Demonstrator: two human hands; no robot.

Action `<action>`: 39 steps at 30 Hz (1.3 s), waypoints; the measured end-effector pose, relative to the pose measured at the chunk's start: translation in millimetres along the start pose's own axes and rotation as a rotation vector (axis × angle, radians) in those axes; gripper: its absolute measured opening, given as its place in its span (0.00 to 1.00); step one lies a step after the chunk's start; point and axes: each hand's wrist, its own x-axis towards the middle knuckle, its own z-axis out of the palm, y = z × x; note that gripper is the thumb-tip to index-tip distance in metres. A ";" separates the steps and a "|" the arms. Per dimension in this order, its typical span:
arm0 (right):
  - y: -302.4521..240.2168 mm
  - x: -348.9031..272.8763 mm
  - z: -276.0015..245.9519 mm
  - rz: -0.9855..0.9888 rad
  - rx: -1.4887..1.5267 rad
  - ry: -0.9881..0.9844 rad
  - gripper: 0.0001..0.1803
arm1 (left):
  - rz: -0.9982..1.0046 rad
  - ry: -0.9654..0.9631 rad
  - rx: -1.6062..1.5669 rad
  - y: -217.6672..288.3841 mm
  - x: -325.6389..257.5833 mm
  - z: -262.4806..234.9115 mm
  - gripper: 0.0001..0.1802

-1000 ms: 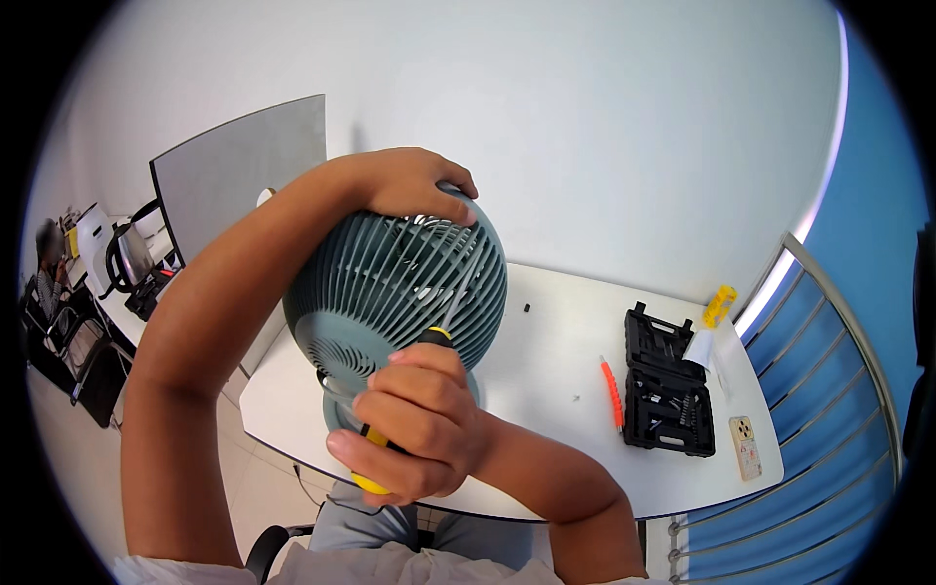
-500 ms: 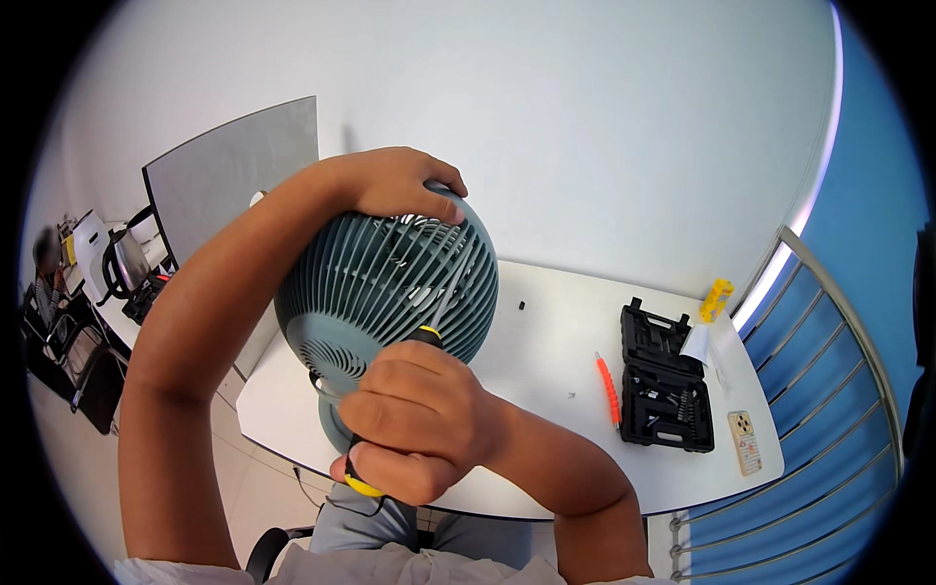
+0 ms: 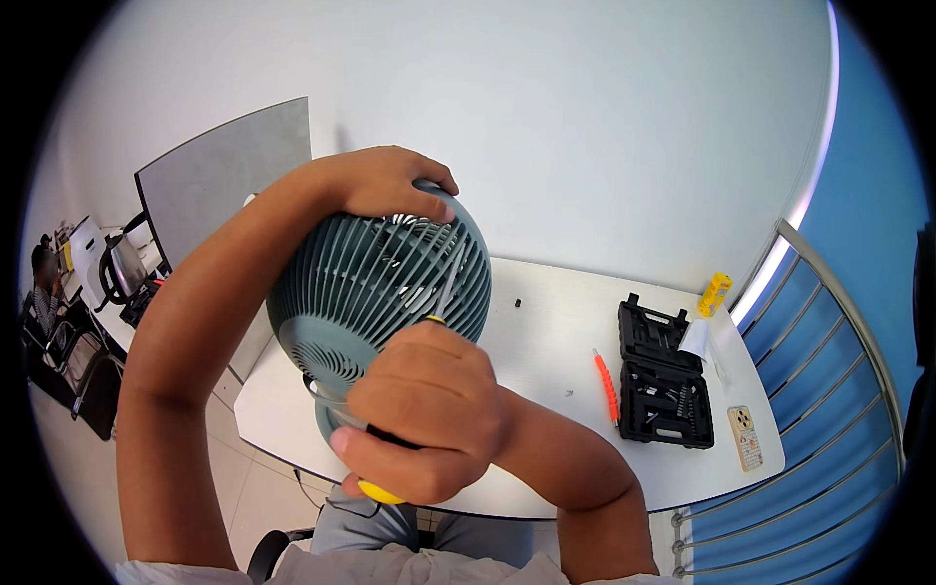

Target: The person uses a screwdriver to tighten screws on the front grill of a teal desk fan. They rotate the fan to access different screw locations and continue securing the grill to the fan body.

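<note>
A grey-green desk fan with a slatted round cage stands at the near left part of the white table, its slatted back toward me. My left hand grips the top rim of the cage, thumb on the slats and fingers over the far edge. In front of the fan, my right hand is closed round a screwdriver, whose yellow handle end shows below the fist. Its metal shaft points up and away through the slats. The tip is hard to make out among them.
Right of the fan lie a small black piece, an orange-red rod, an open black tool case and a phone. A yellow object stands behind. Metal railing borders the right; a kettle and person are far left.
My right fist has rolled round with the screwdriver handle and now covers more of it. My left hand keeps its hold on the cage, and the view has shifted slightly.
</note>
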 end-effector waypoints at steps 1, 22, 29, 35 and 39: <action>-0.9 1.9 -2.4 0.018 0.030 -0.022 0.15 | 0.004 -0.001 -0.003 0.0 -0.2 0.0 0.35; 6.7 22.8 -14.0 0.049 0.207 -0.401 0.10 | 0.000 -0.009 0.012 0.3 0.0 -0.2 0.36; -11.5 -6.2 22.2 -0.018 -0.231 0.107 0.17 | -0.019 -0.007 0.013 4.2 -0.3 -1.0 0.35; -8.4 -6.4 19.2 0.002 -0.066 -0.015 0.15 | -0.010 -0.002 0.000 2.7 -1.6 -1.1 0.35; -8.8 4.4 9.5 0.093 0.041 -0.118 0.15 | 0.024 0.001 -0.018 0.2 -2.2 -1.1 0.35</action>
